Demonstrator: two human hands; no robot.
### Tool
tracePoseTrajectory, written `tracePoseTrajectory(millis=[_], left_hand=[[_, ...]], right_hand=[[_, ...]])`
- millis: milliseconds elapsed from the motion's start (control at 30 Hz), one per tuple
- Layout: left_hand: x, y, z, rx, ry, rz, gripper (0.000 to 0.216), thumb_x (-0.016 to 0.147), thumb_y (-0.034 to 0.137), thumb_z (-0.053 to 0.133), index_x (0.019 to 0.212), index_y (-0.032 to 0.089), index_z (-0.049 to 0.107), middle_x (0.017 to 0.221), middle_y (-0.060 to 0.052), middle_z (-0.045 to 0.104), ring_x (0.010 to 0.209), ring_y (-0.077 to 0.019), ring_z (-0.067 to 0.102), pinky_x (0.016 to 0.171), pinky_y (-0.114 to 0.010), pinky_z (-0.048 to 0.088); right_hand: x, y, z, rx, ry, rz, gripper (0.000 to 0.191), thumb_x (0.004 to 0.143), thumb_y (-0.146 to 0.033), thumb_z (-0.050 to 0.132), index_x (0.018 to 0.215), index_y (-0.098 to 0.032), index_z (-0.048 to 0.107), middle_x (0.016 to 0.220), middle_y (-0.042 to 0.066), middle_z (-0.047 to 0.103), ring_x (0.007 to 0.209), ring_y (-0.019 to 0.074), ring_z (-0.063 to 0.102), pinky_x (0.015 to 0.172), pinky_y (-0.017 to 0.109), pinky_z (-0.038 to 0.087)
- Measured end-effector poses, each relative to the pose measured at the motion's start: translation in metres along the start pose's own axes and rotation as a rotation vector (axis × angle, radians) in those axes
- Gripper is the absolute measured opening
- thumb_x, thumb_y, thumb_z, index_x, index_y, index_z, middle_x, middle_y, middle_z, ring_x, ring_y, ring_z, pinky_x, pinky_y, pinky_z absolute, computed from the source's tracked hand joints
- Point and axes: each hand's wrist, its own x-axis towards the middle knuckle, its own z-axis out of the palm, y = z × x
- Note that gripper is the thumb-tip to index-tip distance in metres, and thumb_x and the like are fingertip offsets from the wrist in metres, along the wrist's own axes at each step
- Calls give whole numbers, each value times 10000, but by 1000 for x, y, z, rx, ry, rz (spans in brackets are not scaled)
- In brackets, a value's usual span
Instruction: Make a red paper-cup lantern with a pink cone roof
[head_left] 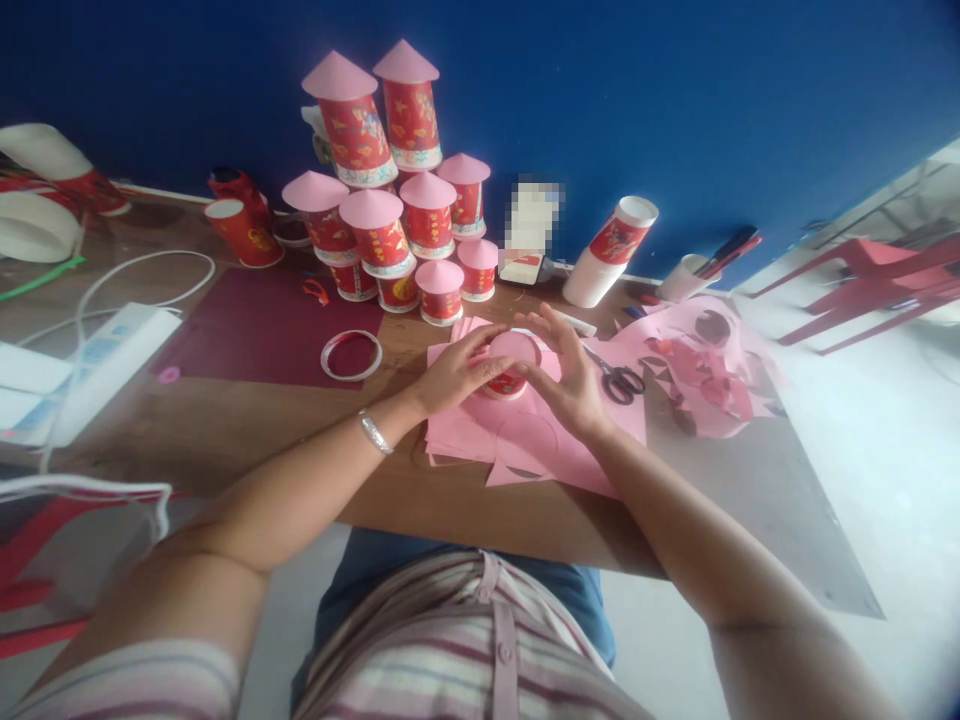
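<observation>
A small red paper cylinder (504,387) with a pink paper top (517,347) stands on pink sheets at the table's middle. My left hand (466,372) curves around the left of the pink top, fingers bent, thumb along its front edge. From the right, my right hand (564,372) cups the same top, its thumb near the left thumb and its fingers arched over the far side. Under them lie stacked pink paper sheets (592,450), one with a round outline. Dark-handled scissors (622,384) rest just right of my right hand.
Red cylinders with pink cone roofs (373,225) are stacked behind. A white ring (351,356) lies on a maroon sheet (255,330). Pink scraps (709,370) are heaped right, near a pen cup (684,278). A phone (527,235) and a tall white-and-red tube (611,250) stand by the blue wall.
</observation>
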Motion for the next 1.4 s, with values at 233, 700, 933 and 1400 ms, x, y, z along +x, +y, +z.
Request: tracePoseTrajectory(millis=[233, 700, 933, 1400], left_hand=[[-1, -7, -2, 37, 8, 40, 718, 953, 660, 729, 1512, 230, 592, 1617, -160, 591, 1511, -342, 572, 1251, -501, 498], [-2, -6, -5, 101, 7, 97, 699, 973, 651, 714, 1540, 265, 578, 1619, -158, 589, 1506, -338, 576, 1233, -517, 513], [-3, -3, -8, 311, 70, 339, 562, 1015, 545, 711, 1495, 268, 617, 1549, -149, 638, 1480, -293, 587, 1284, -531, 459], [-4, 2, -12, 463, 62, 368, 528, 1037, 556, 665, 1473, 258, 658, 1517, -152, 647, 1454, -313, 599, 1273, -570, 470]], right_hand=[[-1, 2, 5, -24, -12, 0, 789, 998, -450, 740, 1676, -298, 366, 1537, 121, 687, 1533, 314, 574, 1299, 607, 465], [-2, 5, 4, -47, -13, -6, 812, 993, -463, 757, 1676, -301, 349, 1533, 130, 689, 1565, 312, 537, 1317, 624, 432], [-5, 4, 4, -65, 19, -42, 793, 993, -438, 758, 1668, -312, 360, 1545, 131, 677, 1526, 321, 581, 1287, 617, 473], [-6, -1, 6, -135, 40, -14, 732, 979, -389, 772, 1624, -283, 443, 1491, 119, 724, 1505, 325, 604, 1290, 629, 470]])
